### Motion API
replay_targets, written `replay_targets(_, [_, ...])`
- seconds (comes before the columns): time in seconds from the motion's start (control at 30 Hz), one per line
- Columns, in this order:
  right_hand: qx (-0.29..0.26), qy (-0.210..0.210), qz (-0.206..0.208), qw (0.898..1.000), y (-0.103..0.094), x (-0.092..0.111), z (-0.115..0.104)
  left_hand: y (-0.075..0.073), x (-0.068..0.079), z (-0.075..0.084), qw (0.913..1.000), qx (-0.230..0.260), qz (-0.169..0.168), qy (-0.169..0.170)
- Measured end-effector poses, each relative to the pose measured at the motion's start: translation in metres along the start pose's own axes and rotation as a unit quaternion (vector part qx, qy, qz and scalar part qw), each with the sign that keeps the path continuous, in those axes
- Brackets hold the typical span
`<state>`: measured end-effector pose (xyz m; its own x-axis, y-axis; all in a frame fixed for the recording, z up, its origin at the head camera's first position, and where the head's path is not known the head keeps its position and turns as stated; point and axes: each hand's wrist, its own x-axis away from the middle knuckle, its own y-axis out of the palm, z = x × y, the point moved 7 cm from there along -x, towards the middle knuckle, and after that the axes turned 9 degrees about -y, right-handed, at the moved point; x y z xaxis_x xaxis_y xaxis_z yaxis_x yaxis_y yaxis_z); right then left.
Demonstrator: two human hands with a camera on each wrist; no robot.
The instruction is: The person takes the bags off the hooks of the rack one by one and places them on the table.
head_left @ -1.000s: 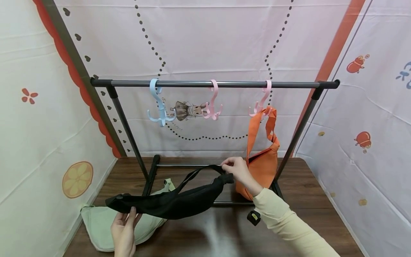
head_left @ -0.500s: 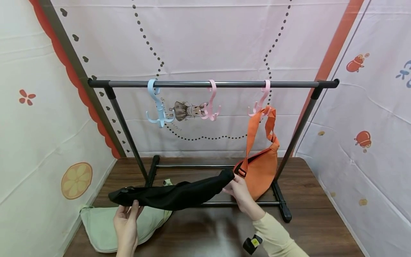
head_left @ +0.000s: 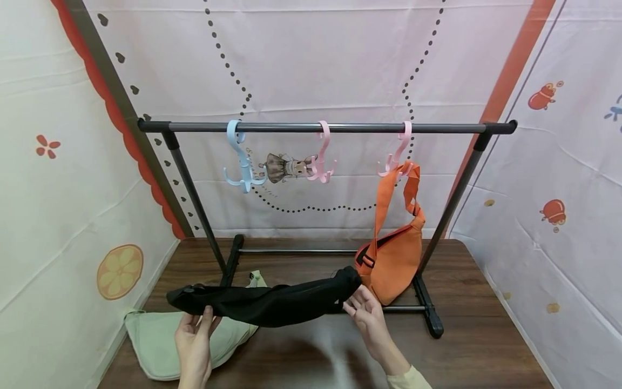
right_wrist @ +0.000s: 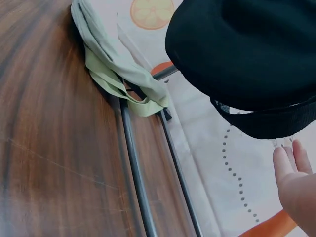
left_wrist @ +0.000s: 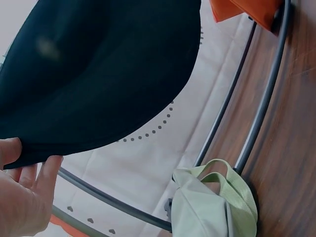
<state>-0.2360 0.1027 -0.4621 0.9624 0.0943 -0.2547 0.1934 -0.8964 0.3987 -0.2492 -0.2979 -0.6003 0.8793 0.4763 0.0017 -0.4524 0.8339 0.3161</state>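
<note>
A black sling bag (head_left: 272, 305) is held lengthwise above the table, in front of the rack. My left hand (head_left: 195, 343) pinches the lower edge of its left end between thumb and fingers; the left wrist view shows the thumb (left_wrist: 9, 149) on the near side of the cloth. By the right end of the bag is my right hand (head_left: 371, 327), its fingers extended and loosely spread. In the right wrist view the bag's black strap (right_wrist: 266, 124) hangs below its body, just above those fingertips (right_wrist: 297, 148).
A black rack (head_left: 282, 127) stands on the wooden table (head_left: 476, 302). One blue hook (head_left: 240, 156) and two pink hooks (head_left: 322, 154) hang from its bar. An orange sling bag (head_left: 396, 259) hangs from the right pink hook (head_left: 399, 148). A pale green bag (head_left: 155, 343) lies front left.
My right hand has let go of the strap it pinched above the bag and has come down beside the bag's right end. The strap has dropped. My left hand keeps its grip.
</note>
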Motion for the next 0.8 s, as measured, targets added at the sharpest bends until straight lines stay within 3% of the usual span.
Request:
replay_targets(0.13, [-0.007,-0.048,-0.028,0.998,0.006,0.008,-0.005,0.002,0.004,-0.003,1.0,-0.005,-0.003,0.001])
replay_targets(0.27, [0.006,-0.07,-0.001,0.998,0.007,0.01,-0.003,0.006,0.007,-0.007,1.0,-0.001,-0.008,-0.003])
replay_targets(0.47, [0.02,-0.057,0.057,0.997,0.001,0.009,0.006,0.012,0.011,-0.017,0.9993,-0.021,-0.023,-0.022])
replay_targets(0.8, [0.022,-0.035,0.081,0.996,-0.004,0.015,0.02,0.01,0.015,-0.03,0.997,-0.05,-0.016,-0.057])
